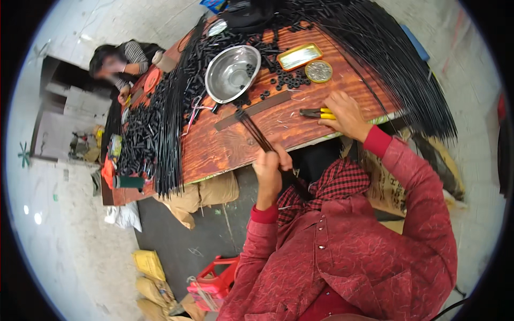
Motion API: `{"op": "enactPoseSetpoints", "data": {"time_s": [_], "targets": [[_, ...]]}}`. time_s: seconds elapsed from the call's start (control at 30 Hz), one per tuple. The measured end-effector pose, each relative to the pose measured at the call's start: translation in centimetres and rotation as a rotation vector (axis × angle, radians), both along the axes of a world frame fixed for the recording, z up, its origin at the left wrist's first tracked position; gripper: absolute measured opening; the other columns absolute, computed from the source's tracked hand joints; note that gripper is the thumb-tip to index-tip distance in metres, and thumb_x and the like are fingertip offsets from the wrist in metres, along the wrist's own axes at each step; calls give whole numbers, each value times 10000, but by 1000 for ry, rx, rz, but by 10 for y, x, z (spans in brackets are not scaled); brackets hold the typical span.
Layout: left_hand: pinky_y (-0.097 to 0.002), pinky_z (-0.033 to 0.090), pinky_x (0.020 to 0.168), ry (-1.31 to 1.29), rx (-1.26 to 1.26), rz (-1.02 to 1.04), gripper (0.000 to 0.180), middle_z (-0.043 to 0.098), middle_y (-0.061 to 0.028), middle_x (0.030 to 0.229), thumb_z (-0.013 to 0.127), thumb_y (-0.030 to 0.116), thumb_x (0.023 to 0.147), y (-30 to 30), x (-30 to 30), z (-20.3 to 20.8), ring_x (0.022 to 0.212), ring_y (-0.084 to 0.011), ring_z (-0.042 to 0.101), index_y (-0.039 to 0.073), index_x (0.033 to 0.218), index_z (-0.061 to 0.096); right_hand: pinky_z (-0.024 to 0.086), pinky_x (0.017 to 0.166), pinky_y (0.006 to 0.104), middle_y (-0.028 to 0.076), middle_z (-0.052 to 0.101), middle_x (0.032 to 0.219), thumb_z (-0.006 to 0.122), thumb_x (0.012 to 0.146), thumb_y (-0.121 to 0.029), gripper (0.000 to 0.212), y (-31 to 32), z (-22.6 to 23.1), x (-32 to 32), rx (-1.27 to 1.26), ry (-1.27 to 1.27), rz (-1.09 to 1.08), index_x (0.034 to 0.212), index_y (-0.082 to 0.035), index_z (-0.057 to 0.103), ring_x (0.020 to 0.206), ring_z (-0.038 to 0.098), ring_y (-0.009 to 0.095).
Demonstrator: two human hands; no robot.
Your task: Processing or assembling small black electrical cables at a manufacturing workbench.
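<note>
Rods (pixel 252 131) pinched in left fingers (pixel 284 155), slanting from the near edge of the counter (pixel 214 150) toward the bowl (pixel 220 74); right fingers (pixel 335 108) hold pliers (pixel 311 113), nose left, well apart.

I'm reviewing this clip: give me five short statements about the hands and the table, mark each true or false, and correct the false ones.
1. The right hand holds yellow-handled pliers. True.
2. The left hand is empty. False: the left hand grips thin black rods.
3. The metal bowl has small black pieces in it. True.
4. The round tin lies left of the bowl in the picture. False: the round tin is to its right.
5. Another person's striped sleeve shows at the picture's upper left. True.
</note>
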State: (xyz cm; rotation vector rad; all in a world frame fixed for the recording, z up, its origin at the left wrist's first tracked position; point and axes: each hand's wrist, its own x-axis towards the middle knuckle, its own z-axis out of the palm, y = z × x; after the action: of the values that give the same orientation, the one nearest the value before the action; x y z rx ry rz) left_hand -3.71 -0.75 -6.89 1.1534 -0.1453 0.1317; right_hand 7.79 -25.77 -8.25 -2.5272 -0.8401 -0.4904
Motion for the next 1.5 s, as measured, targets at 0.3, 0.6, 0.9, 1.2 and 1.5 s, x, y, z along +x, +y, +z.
{"op": "enactPoseSetpoints", "data": {"time_s": [0.3,0.6,0.9,1.2,1.5], "targets": [[-287,458,752,133,253,-19,302,537,-18,840,450,190,1044,-10,-34,-62,772,-120,521,11,1284,484,427,795,417,91,561,978,806,700,-357,469,2,4,1,115,-7,-24,1007,-56,618,964,539,303],[-217,327,467,-29,236,574,244,436,41,708,489,256,1030,138,68,83,545,-50,381,45,1138,547,441,793,418,107,569,983,805,712,-331,441,7,5,0,119,-58,-61,1012,-62,626,941,545,307],[-498,520,738,71,1852,757,378,653,-264,1064,514,313,979,269,148,24,864,-447,645,25,1222,534,452,806,426,91,555,964,799,710,-345,413,-6,0,-5,148,-44,-183,961,-77,611,965,547,309],[-498,397,993,-233,1747,1043,465,554,-245,1239,629,64,808,266,149,-11,1131,-414,521,42,1273,608,454,752,414,75,517,920,747,770,-412,393,-2,-15,12,161,-149,-124,928,-93,580,907,521,278],[-386,473,798,-518,1143,388,186,616,-122,922,518,-83,832,47,59,-19,874,-282,592,16,912,653,455,761,405,60,529,970,765,774,-397,402,-3,-21,3,126,-116,-138,967,-95,584,935,523,264]]}}
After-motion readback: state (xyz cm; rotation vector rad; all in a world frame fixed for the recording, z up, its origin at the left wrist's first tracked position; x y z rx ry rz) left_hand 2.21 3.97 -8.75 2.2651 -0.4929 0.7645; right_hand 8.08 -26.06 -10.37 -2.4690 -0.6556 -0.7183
